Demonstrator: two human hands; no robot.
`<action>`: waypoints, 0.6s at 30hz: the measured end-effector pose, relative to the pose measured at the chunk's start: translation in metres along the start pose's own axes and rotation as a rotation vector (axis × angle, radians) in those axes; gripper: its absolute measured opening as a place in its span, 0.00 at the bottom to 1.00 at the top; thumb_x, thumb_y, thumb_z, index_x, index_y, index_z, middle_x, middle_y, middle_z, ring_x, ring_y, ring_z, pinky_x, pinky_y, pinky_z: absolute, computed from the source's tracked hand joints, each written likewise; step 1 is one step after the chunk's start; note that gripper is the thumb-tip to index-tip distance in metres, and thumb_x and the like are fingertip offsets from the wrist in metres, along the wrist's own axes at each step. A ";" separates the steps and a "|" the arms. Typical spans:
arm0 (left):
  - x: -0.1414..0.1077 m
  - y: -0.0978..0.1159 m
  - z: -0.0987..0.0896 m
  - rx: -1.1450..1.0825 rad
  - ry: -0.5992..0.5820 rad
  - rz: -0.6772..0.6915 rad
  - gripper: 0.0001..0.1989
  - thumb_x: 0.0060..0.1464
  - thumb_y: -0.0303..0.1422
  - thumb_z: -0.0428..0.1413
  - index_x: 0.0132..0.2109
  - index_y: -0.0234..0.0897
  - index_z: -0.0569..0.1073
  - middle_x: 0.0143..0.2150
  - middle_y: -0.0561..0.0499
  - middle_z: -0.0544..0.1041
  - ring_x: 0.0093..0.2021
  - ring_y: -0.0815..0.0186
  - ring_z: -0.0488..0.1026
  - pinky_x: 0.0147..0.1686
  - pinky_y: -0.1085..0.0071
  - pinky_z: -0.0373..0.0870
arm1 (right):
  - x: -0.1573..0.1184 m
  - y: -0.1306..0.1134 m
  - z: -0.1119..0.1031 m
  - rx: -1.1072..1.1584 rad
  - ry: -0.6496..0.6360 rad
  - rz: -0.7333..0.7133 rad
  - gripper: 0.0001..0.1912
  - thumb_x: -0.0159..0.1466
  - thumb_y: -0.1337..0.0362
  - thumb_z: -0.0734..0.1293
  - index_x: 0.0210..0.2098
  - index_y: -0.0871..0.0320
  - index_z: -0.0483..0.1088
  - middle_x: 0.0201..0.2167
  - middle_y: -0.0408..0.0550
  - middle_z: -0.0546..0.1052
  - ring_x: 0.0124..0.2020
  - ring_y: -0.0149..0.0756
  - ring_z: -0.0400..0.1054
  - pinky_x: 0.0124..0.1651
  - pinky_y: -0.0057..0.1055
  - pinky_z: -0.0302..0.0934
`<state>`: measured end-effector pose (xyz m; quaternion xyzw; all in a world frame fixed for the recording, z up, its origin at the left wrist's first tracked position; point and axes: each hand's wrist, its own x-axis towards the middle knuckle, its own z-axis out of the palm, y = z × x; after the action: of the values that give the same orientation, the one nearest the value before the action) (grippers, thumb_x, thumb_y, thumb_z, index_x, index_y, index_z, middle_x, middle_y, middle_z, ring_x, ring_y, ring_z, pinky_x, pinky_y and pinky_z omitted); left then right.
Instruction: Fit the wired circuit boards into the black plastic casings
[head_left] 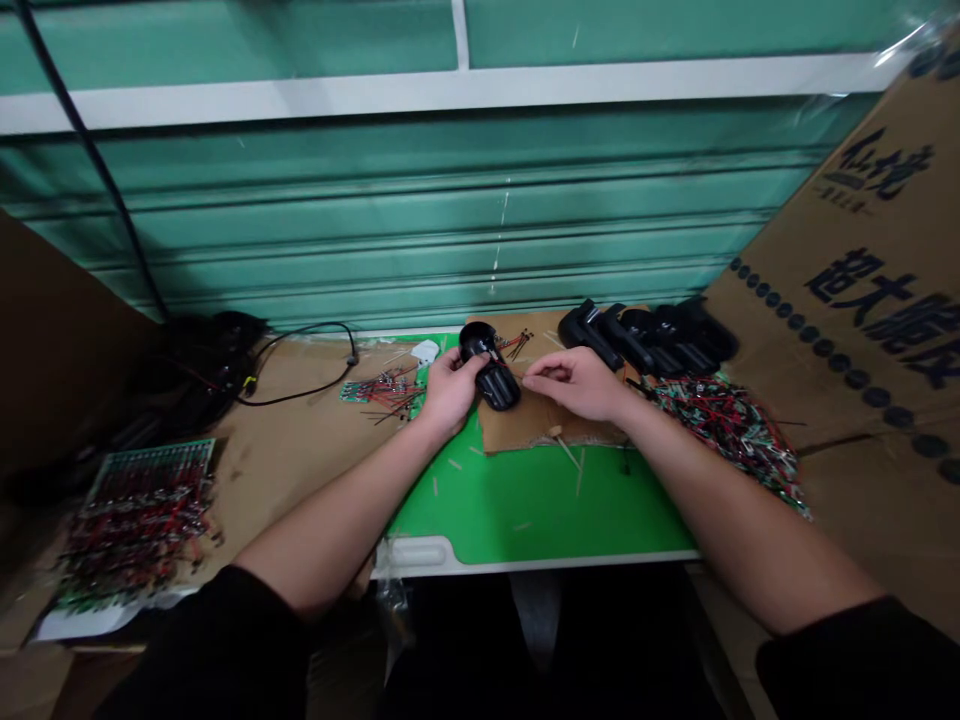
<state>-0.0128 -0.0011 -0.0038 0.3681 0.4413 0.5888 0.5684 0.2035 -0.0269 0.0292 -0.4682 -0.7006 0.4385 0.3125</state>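
My left hand (450, 390) grips a black plastic housing (487, 372) with a ribbed body, resting on a cardboard sheet (551, 430). My right hand (574, 385) hovers just right of it, with thumb and fingertips drawn together. Whether those fingertips pinch a thin wire is too small to tell. A loose bunch of red and black wire leads (516, 345) lies on the cardboard just behind the housing. Several similar black housings (645, 340) stand in a row to the right of it.
A heap of red-and-black wired parts (727, 440) lies to the right, and a smaller heap (386, 392) to the left. Green desk mat (540, 510) lies under my arms. Further left are a wired strip board (135, 525) and black cable (300, 385). Printed cartons (847, 280) stand right.
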 end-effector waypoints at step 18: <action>-0.016 0.001 0.004 0.080 -0.193 0.034 0.29 0.36 0.36 0.79 0.45 0.33 0.79 0.41 0.48 0.84 0.41 0.64 0.79 0.51 0.65 0.75 | -0.002 -0.002 0.025 -0.003 0.164 -0.020 0.30 0.59 0.46 0.75 0.49 0.60 0.67 0.44 0.47 0.75 0.26 0.17 0.61 0.28 0.19 0.55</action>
<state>-0.0079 -0.0170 -0.0004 0.4529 0.4016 0.5419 0.5830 0.1829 -0.0374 0.0205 -0.4961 -0.6780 0.3945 0.3723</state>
